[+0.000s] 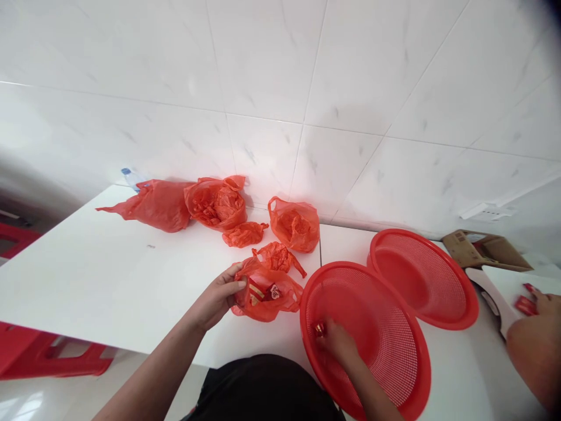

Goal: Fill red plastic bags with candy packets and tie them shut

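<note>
White wall tiles (263,64) are forming the backdrop as a person in a dark top (267,389) is working over a white desk (131,263) with two bare hands. The left hand (221,294) is pinching, thumb and fingers together, the nine o'clock edge of an open red bag (263,313), whose mouth is running roughly from nine to three o'clock. Inside, printed packets (256,292) are showing just to the hand's three o'clock. The right hand (340,342), blurred, is reaching over the nearer red basket (421,356); its fingers are apparently closing on a small red-and-gold item (319,330) at their ten o'clock side. From that hand, the bag is lying at ten o'clock, beyond the basket's rim, while the left hand is the nearer of the two, already touching the plastic.

A tied red bag (278,257) is sitting just beside the open one at its twelve o'clock, with other red bags (164,204) gathering from ten to one o'clock along the wall. At the nearer basket's one o'clock, a second red basket (471,301) is resting beside it, and a cardboard box (467,251) is standing farther off at two o'clock. At the far right, another person's hand (547,307) is hovering by a red packet (525,305).
</note>
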